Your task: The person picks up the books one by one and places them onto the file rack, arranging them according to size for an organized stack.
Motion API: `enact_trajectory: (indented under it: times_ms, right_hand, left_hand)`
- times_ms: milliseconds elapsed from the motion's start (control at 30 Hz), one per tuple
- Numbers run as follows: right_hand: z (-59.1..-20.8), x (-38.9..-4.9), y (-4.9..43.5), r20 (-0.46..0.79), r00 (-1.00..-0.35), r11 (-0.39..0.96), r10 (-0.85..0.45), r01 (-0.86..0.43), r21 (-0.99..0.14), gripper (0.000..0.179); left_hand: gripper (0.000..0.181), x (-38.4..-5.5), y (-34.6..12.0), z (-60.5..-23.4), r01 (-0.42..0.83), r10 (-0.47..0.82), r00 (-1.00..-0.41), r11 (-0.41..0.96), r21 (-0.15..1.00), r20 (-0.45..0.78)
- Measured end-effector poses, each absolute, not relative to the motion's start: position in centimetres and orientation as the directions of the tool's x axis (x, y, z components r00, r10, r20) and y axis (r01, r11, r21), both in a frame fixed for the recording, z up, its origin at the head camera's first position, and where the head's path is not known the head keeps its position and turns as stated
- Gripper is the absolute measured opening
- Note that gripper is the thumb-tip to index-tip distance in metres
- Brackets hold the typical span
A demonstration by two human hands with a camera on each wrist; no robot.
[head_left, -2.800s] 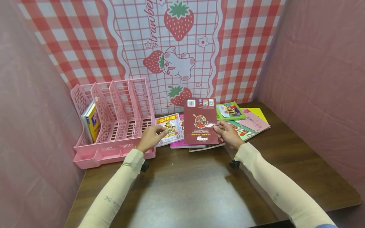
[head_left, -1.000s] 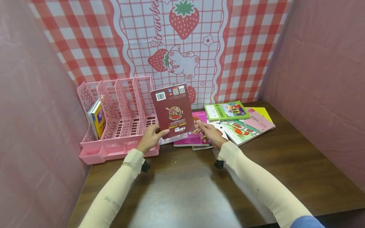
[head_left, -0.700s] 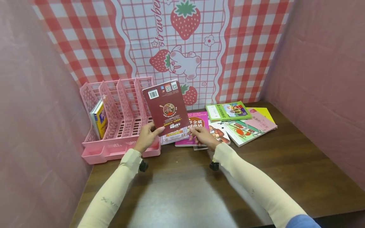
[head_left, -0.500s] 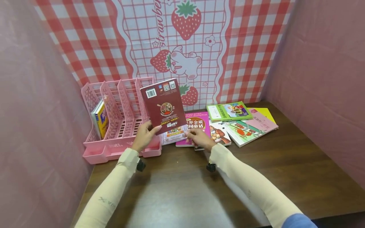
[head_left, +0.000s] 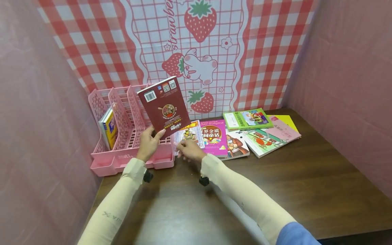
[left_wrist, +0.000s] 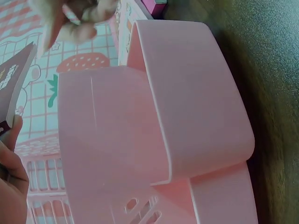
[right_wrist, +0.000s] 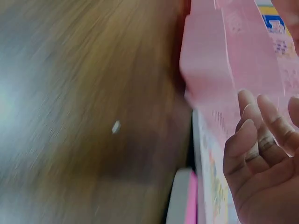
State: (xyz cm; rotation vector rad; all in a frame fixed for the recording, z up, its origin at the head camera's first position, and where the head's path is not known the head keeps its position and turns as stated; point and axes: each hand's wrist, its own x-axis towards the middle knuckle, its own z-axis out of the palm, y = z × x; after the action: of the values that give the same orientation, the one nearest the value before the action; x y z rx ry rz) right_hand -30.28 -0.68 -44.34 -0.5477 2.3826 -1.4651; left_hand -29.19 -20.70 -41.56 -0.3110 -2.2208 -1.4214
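Observation:
My left hand [head_left: 149, 143] grips a dark red book [head_left: 165, 107] by its lower left corner. The book is raised and tilted in front of the right part of a pink book rack [head_left: 122, 136]. In the left wrist view, its lower edge sits above my left thumb [left_wrist: 14, 135]. My right hand [head_left: 191, 149] holds nothing; its fingers are loosely bent, near a comic-style book [head_left: 196, 131] that lies beside the rack. The right wrist view shows the relaxed fingers of my right hand [right_wrist: 266, 158] apart from the rack's front tray [right_wrist: 205, 51].
A magenta book [head_left: 214, 137], a white book [head_left: 237, 144], a green book [head_left: 260, 119] and a pink book [head_left: 283, 129] lie overlapping at the back of the wooden table [head_left: 275, 183]. Several books [head_left: 108, 129] stand in the rack's leftmost slot.
The dark red book has moved left from above the pile to the rack, tilting as it went. My right hand let go of it and has followed leftward; my left hand now holds it.

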Motion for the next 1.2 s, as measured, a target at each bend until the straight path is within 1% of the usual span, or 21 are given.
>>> enact_trajectory:
  times_ms: [133, 233, 300, 400, 533, 733, 933, 1200]
  right_hand:
    - [-44.0, -30.1, -2.8, -0.056, -0.894, 0.408, -0.445, -0.147, -0.901, 0.048]
    - [-43.8, -30.2, -3.7, -0.07, -0.911, 0.425, -0.406, -0.121, -0.897, 0.046]
    - [-43.8, -30.3, -4.0, -0.086, -0.922, 0.425, -0.377, -0.09, -0.901, 0.045]
    - [-44.0, -30.5, -4.0, -0.103, -0.931, 0.387, -0.351, -0.044, -0.921, 0.048]
    - [-44.3, -30.8, -3.9, -0.113, -0.931, 0.347, -0.347, -0.015, -0.938, 0.052]
    - [-44.6, -31.1, -4.1, -0.141, -0.929, 0.335, -0.343, 0.019, -0.942, 0.044]
    - [-44.4, -31.0, -4.3, -0.151, -0.928, 0.358, -0.342, 0.02, -0.933, 0.041]
    - [-44.1, -31.0, -4.4, -0.138, -0.929, 0.361, -0.342, 0.005, -0.933, 0.041]
  left_hand:
    - [0.028, -29.3, -21.3, -41.8, 0.443, -0.083, -0.85, 0.421, 0.791, 0.52]
    - [0.026, -29.4, -21.6, -41.8, 0.436, -0.095, -0.845, 0.447, 0.781, 0.527]
    - [0.025, -29.4, -21.7, -41.8, 0.434, -0.098, -0.841, 0.465, 0.771, 0.533]
    - [0.024, -29.5, -21.9, -41.7, 0.425, -0.102, -0.837, 0.497, 0.757, 0.537]
    - [0.024, -29.3, -22.3, -41.7, 0.413, -0.118, -0.83, 0.526, 0.743, 0.545]
    - [0.023, -29.0, -22.9, -41.9, 0.404, -0.151, -0.823, 0.522, 0.751, 0.547]
    - [0.026, -28.7, -24.0, -41.8, 0.381, -0.177, -0.812, 0.562, 0.735, 0.556]
    - [0.024, -28.1, -26.6, -42.0, 0.345, -0.241, -0.777, 0.61, 0.714, 0.582]
